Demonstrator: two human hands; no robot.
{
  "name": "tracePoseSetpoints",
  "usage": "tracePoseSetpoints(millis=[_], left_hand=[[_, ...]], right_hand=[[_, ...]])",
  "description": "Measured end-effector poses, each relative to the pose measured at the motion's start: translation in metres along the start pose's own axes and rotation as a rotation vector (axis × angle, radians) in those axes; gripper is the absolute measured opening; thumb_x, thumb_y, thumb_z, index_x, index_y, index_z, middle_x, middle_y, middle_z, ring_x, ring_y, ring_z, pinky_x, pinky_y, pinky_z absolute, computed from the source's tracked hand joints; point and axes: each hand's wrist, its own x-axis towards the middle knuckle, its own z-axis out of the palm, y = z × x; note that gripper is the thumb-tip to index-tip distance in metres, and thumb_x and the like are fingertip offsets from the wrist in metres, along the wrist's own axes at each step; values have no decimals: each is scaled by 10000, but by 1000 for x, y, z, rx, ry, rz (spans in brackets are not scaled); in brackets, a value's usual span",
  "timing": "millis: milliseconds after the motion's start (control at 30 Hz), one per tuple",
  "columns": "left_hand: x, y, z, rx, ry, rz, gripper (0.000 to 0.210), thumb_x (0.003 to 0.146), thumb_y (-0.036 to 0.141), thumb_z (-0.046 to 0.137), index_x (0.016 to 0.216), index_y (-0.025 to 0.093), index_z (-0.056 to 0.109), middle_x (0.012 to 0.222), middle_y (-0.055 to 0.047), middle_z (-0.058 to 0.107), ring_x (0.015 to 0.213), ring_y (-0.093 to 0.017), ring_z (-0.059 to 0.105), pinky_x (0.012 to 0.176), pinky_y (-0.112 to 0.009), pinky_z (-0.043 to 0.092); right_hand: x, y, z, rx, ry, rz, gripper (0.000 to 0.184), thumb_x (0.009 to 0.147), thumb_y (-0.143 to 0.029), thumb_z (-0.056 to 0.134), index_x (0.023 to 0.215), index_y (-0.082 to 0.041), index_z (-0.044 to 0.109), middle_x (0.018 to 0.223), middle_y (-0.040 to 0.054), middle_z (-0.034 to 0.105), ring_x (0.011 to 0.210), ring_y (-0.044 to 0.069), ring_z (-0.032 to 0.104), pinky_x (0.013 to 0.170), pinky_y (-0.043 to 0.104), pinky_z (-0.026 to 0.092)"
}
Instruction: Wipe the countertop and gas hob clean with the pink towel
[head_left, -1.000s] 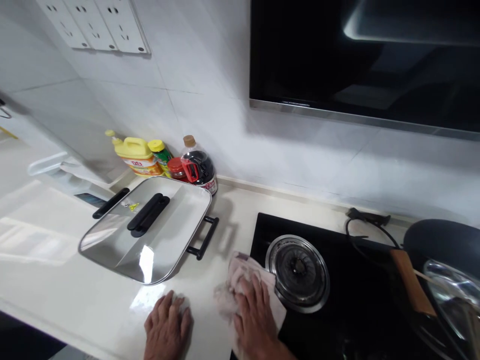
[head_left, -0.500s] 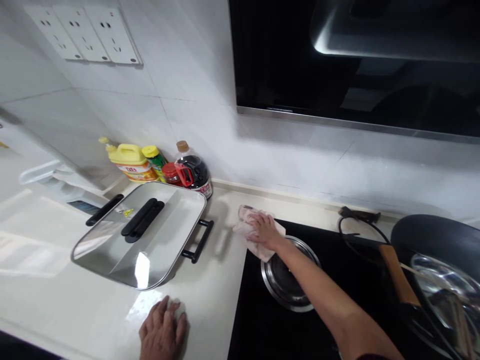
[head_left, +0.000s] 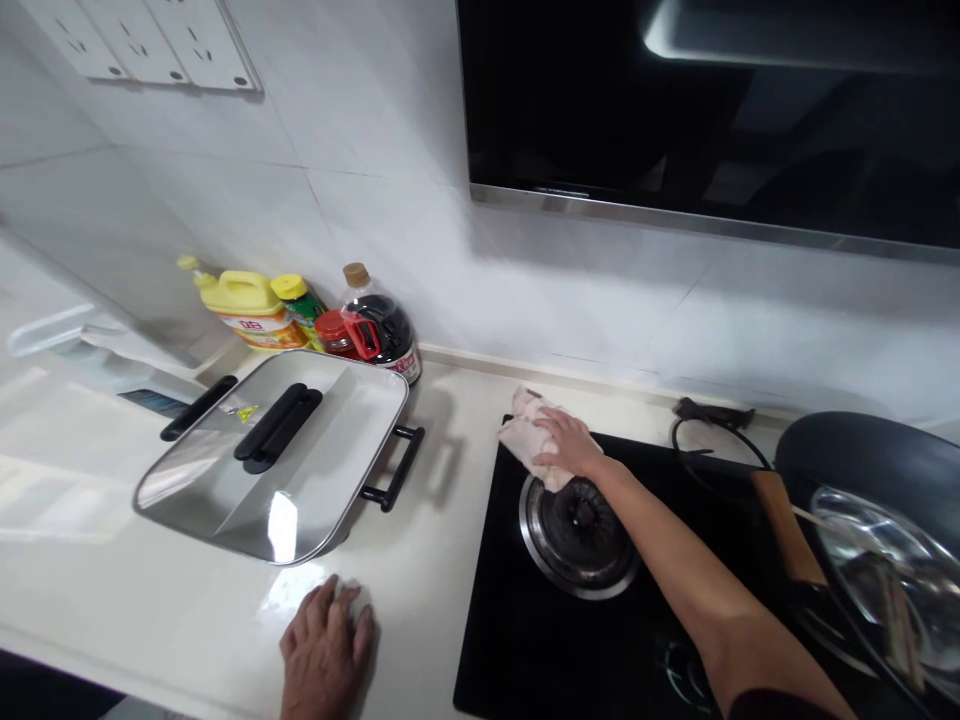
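Observation:
A pale pink cloth (head_left: 529,440) lies across the back left corner of the black gas stove (head_left: 540,650), partly over the counter. My right hand (head_left: 570,440) presses down on it and holds it, just behind the round burner (head_left: 581,530) with its metal ring. On the white counter, my left hand (head_left: 328,640) rests palm down with fingers a little apart and nothing in it. In front of that hand is a rectangular pan with a glass lid (head_left: 322,450) and black handles.
Along the wall stand a yellow detergent jug (head_left: 247,305), a green bottle (head_left: 300,305), a red-lidded jar (head_left: 335,333) and a dark sauce bottle (head_left: 382,335). At right sits a wok (head_left: 870,460) with a wooden handle (head_left: 787,525). A black range hood (head_left: 675,110) hangs above.
My right hand has slid the cloth rightward, off the counter strip and further over the stove's back corner, uncovering more of the burner. My left hand stays in place. The view has shifted slightly.

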Motion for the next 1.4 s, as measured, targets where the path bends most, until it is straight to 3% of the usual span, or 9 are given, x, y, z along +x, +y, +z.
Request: tracePoseSetpoints(millis=[133, 267, 500, 667, 900, 1100, 1267, 1400], left_hand=[[3, 4, -1, -15, -17, -23, 505, 1000, 453, 343, 1140, 147, 719, 1379, -206, 597, 1365, -368, 447, 1082, -537, 392], [6, 7, -3, -32, -28, -34, 515, 999, 460, 330, 1165, 148, 704, 1376, -201, 587, 1386, -361, 430, 1099, -535, 378], [11, 11, -6, -54, -43, -66, 540, 993, 473, 285, 1159, 152, 686, 1367, -200, 571, 1374, -359, 429, 1102, -548, 372], [16, 13, -9, -65, -95, -78, 543, 981, 483, 288, 1188, 155, 669, 1396, -200, 557, 1398, -355, 410, 1106, -548, 364], [20, 21, -15, -91, -121, -98, 594, 971, 510, 261, 1202, 131, 658, 1407, -225, 530, 1417, -375, 376, 1107, -589, 344], [19, 22, -15, -83, -100, -79, 579, 982, 494, 258, 1193, 128, 653, 1398, -220, 534, 1403, -374, 384, 1105, -583, 346], [17, 22, -15, -76, -59, -49, 582, 985, 496, 257, 1170, 120, 661, 1369, -227, 546, 1369, -379, 413, 1088, -572, 360], [16, 21, -16, -76, -82, -65, 528, 993, 465, 301, 1203, 132, 653, 1398, -213, 542, 1398, -356, 396, 1112, -547, 346]], right_hand=[[-28, 33, 3, -14, 147, 242, 710, 948, -582, 575, 1564, -272, 408, 1722, 69, 241, 1566, 301, 218, 1266, 532, 171], [-64, 45, 14, -12, 274, 436, 587, 1014, -496, 458, 1536, -229, 440, 1710, 78, 264, 1561, 280, 225, 1265, 526, 175], [-117, 34, 45, 51, 473, 769, 555, 1043, -386, 284, 1496, -138, 486, 1686, 149, 294, 1558, 343, 214, 1238, 605, 193], [-156, 11, 72, 87, 574, 865, 571, 1027, -334, 228, 1449, -97, 530, 1653, 189, 347, 1541, 377, 246, 1208, 636, 239], [-202, -39, 112, 69, 676, 863, 547, 1002, -331, 302, 1387, -33, 551, 1603, 227, 413, 1535, 425, 237, 1213, 621, 222], [-235, -96, 146, -38, 834, 641, 375, 978, -324, 437, 1210, -98, 626, 1465, 242, 537, 1458, 428, 367, 1143, 622, 326], [-251, -149, 161, -7, 761, 378, 281, 906, -290, 569, 1150, -166, 634, 1439, 184, 553, 1386, 367, 449, 1136, 565, 376], [-234, -173, 150, 76, 626, 254, 281, 847, -265, 624, 1114, -186, 656, 1470, 165, 532, 1448, 369, 386, 1211, 563, 304]])
